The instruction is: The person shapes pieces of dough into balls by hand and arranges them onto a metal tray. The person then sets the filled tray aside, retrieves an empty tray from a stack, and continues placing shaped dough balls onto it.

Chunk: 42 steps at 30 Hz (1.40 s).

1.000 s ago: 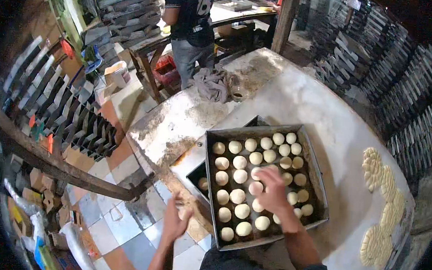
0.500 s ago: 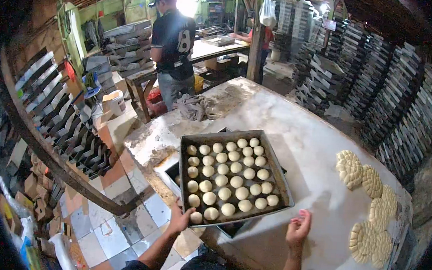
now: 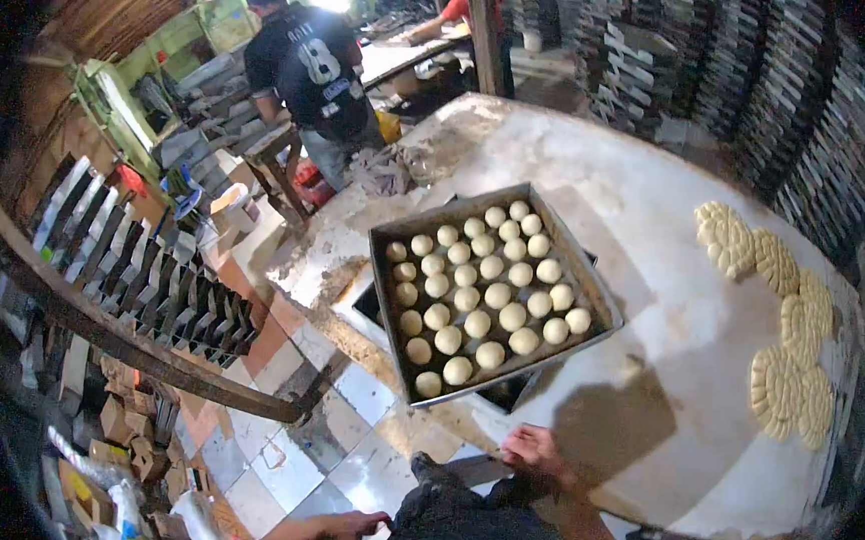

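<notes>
A square dark metal tray (image 3: pixel 490 386) holds rows of round pale dough balls (image 3: pixel 497 296). It rests askew on another dark tray (image 3: pixel 516 394), of which only corners show. My right hand (image 3: pixel 532 448) is just below the upper tray's near edge, apart from it, empty, with its fingers loosely bent. Low in the view, my left hand (image 3: pixel 359 528) is near my body, away from the tray. Its fingers are slightly parted and I see nothing in them. On the right side of the table lie several flat, scored clusters of dough (image 3: pixel 788 390).
The pale worktable (image 3: pixel 689 328) has a worn left edge. A grey cloth (image 3: pixel 381 171) lies at its far left. Stacked metal trays (image 3: pixel 142 260) stand left behind a wooden rail (image 3: pixel 127 334), others far right. A person (image 3: pixel 311 71) stands at a back table; another wears red sleeves (image 3: pixel 456 11).
My left hand has let go of the tray's near left corner and dropped toward my body. My right hand has moved left and down. The view has shifted and tilted.
</notes>
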Motion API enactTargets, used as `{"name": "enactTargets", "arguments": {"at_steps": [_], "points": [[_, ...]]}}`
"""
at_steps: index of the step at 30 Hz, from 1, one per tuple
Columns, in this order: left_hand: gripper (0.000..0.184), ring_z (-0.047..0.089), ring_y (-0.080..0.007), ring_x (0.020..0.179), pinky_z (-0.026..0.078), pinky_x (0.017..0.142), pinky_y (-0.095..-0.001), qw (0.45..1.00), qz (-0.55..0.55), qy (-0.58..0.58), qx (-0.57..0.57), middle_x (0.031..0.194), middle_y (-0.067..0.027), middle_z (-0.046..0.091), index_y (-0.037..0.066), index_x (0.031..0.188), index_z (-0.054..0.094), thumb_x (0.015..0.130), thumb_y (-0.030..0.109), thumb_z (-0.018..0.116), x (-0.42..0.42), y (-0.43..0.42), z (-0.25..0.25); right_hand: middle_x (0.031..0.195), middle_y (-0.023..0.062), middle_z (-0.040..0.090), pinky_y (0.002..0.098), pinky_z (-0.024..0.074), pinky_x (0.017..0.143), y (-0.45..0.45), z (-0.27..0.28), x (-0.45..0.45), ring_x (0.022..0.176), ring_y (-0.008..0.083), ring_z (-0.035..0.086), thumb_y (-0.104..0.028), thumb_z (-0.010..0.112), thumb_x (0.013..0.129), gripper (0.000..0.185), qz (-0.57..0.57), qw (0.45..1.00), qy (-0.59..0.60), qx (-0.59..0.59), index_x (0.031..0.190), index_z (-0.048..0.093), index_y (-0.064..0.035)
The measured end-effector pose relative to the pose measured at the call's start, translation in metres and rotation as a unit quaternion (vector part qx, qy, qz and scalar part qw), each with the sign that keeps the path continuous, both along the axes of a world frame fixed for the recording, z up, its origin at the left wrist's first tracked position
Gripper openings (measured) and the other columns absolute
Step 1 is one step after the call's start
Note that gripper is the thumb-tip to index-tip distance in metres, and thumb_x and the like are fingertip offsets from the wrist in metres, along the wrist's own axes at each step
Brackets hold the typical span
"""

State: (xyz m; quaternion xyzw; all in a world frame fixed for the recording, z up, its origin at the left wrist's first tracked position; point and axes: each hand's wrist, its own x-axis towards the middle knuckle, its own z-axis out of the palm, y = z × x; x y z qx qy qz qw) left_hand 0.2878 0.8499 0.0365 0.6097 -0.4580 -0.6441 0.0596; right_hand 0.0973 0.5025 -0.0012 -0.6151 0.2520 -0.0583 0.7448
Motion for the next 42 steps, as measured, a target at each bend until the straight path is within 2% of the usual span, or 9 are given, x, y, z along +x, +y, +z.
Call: {"name": "enactTargets", "arguments": {"at_steps": [5,9,12,17,22,28,35,40,42], "points": [[0.083,0.044,-0.0224,0.067,0.039,0.063,-0.0364,0.986,0.153,-0.015,-0.068,0.071,-0.0065,0.043,0.007,0.126,0.042,0.062,0.043,0.082,0.027,0.061,0.007,0.099,0.0143,0.066,0.036,0.054,0.08,0.059,-0.001,0.08,0.085,0.0225,0.067,-0.024,0.061,0.093,0.031,0.183,0.961,0.178,0.108,0.115,0.054,-0.004],[0.079,0.042,-0.0215,0.063,0.035,0.06,-0.0347,0.966,0.245,-0.075,-0.026,0.07,-0.0039,0.038,0.011,0.123,0.047,0.058,0.039,0.082,0.055,0.108,0.033,0.133,0.0263,0.046,0.0543,0.0423,0.1,0.078,-0.137,0.097,0.117,0.0398,0.053,-0.039,0.061,0.089,0.072,0.168,0.899,0.041,0.403,0.144,0.024,-0.0114],[0.075,0.04,-0.0199,0.063,0.034,0.059,-0.0339,0.957,0.278,-0.047,-0.065,0.069,-0.0038,0.037,0.011,0.122,0.047,0.061,0.037,0.081,0.061,0.156,0.013,0.135,0.024,0.047,0.0532,0.0388,0.103,0.106,-0.079,0.111,0.124,0.0375,0.048,-0.039,0.053,0.093,0.059,-0.018,0.943,-0.229,0.24,0.136,0.037,-0.0016],[0.061,0.041,-0.0181,0.063,0.037,0.059,-0.0318,0.92,0.37,-0.082,-0.1,0.072,-0.0032,0.042,0.007,0.113,0.055,0.063,0.032,0.081,0.075,0.185,-0.002,0.099,0.0144,0.066,0.0469,0.0468,0.093,0.11,0.022,0.174,0.09,0.0301,0.065,-0.03,0.055,0.089,0.04,-0.377,0.847,-0.138,0.348,0.116,0.054,-0.0011],[0.055,0.045,-0.0186,0.066,0.039,0.062,-0.0285,0.897,0.407,-0.023,-0.172,0.073,-0.0053,0.046,0.005,0.112,0.056,0.066,0.025,0.079,0.102,0.174,-0.007,0.088,0.0202,0.063,0.044,0.054,0.076,0.088,0.048,0.163,0.074,0.0321,0.064,-0.028,0.051,0.078,0.048,-0.351,0.902,-0.057,0.245,0.107,0.055,0.0098],[0.049,0.049,-0.022,0.066,0.042,0.064,-0.0321,0.882,0.42,-0.007,-0.211,0.075,-0.0099,0.051,0.004,0.109,0.057,0.068,0.022,0.076,0.103,0.161,-0.045,0.12,0.0206,0.056,0.0632,0.0493,0.086,0.017,0.097,0.155,0.105,0.0408,0.059,-0.028,0.052,0.073,0.046,-0.483,0.828,-0.195,0.207,0.112,0.051,-0.0035],[0.034,0.052,-0.015,0.068,0.042,0.062,-0.0272,0.828,0.532,-0.032,-0.174,0.076,-0.0036,0.055,0.004,0.105,0.061,0.076,0.019,0.07,0.145,0.136,-0.077,0.121,0.0208,0.056,0.0644,0.0476,0.088,-0.072,0.109,0.24,0.109,0.0429,0.057,-0.028,0.051,0.076,0.044,-0.518,0.802,-0.228,0.188,0.113,0.051,-0.0041],[0.047,0.057,-0.0181,0.075,0.047,0.069,-0.0311,0.904,0.409,-0.089,-0.092,0.086,-0.0063,0.057,0.006,0.112,0.06,0.072,0.025,0.076,0.179,0.108,-0.065,0.129,0.0164,0.051,0.0651,0.0401,0.099,-0.197,0.083,0.302,0.123,0.0403,0.046,-0.027,0.052,0.084,0.04,-0.574,0.736,-0.254,0.253,0.117,0.052,-0.0038],[0.047,0.057,-0.0185,0.076,0.047,0.069,-0.0313,0.898,0.425,-0.08,-0.079,0.087,-0.0066,0.057,0.006,0.112,0.06,0.072,0.025,0.075,0.196,0.078,-0.055,0.134,0.0172,0.041,0.0614,0.0458,0.096,-0.244,0.062,0.323,0.123,0.0376,0.044,-0.033,0.054,0.086,0.038,-0.489,0.788,-0.308,0.213,0.113,0.05,-0.0061]]}}
